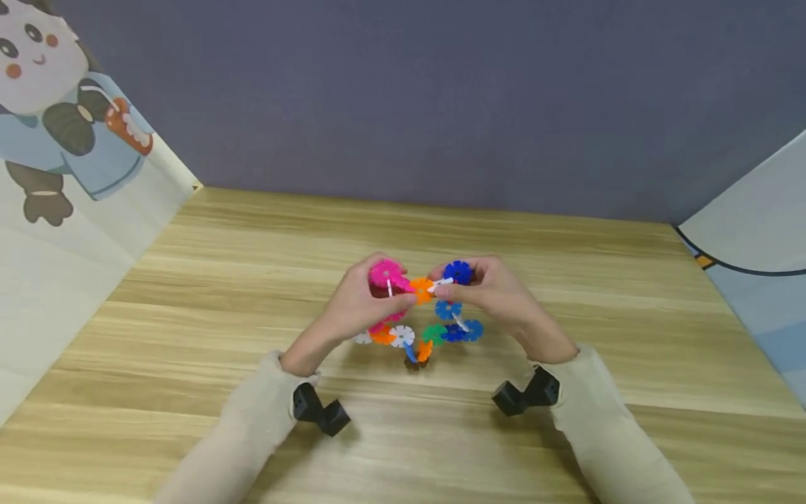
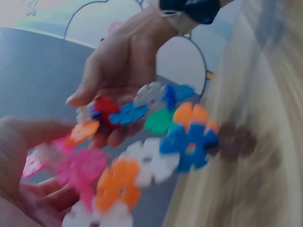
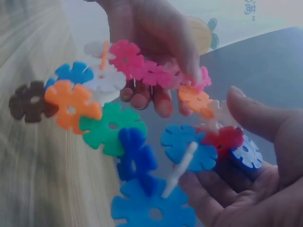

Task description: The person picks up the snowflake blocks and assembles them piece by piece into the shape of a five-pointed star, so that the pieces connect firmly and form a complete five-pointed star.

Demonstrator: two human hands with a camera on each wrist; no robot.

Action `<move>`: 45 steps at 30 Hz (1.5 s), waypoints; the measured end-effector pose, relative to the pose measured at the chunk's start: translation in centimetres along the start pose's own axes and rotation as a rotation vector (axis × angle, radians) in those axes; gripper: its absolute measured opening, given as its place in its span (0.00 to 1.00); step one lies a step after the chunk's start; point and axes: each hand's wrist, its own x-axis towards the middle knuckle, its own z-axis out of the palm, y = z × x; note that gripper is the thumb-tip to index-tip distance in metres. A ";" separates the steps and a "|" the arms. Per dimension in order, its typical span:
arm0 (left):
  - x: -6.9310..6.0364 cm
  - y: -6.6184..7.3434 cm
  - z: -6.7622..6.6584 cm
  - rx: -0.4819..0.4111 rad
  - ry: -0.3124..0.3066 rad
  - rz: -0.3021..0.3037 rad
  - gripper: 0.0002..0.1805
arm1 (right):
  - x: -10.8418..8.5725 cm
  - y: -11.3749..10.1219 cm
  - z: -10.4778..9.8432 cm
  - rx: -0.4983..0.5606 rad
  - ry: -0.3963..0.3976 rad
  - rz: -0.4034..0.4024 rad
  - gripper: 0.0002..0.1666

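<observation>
Several flower-shaped interlocking plastic discs are linked into a ring held between both hands above the table. My left hand [image 1: 359, 301] pinches the ring's pink discs [image 1: 385, 273], with its thumb beside an orange disc [image 1: 420, 290] at the top middle. On the other side, my right hand [image 1: 504, 301] pinches a white disc [image 3: 221, 116] next to that orange one. A red disc [image 3: 222, 141] and a dark blue disc [image 1: 458, 273] join on near the right fingers. Lower down hang a green disc [image 3: 113, 130] and a brown disc [image 3: 33, 100]. Fingers partly cover the upper discs.
Below the hands spreads a wood-grain table [image 1: 220, 280]. A dark grey panel [image 1: 428, 98] stands along its back edge. Printed panels [image 1: 75, 231] with cartoon figures flank the left and right. Both wrists wear black camera mounts [image 1: 321, 411].
</observation>
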 end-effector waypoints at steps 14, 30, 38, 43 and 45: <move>0.8 -0.7 -1.9 -0.024 0.098 0.068 0.17 | 0.4 -0.2 -1.8 0.321 0.158 -0.020 0.05; 2.0 -1.1 -1.3 -0.290 0.302 0.007 0.09 | 1.0 0.2 -2.3 0.610 0.152 -0.016 0.11; 2.2 -0.9 -1.6 -0.325 0.350 -0.008 0.08 | 1.6 0.1 -2.7 0.544 0.096 -0.008 0.12; 2.4 -0.9 -1.5 -0.351 0.357 0.007 0.06 | 1.9 0.1 -3.1 0.496 0.096 0.009 0.13; 2.5 -1.0 -1.4 -0.360 0.360 0.009 0.06 | 1.9 0.1 -3.3 0.477 0.100 0.017 0.13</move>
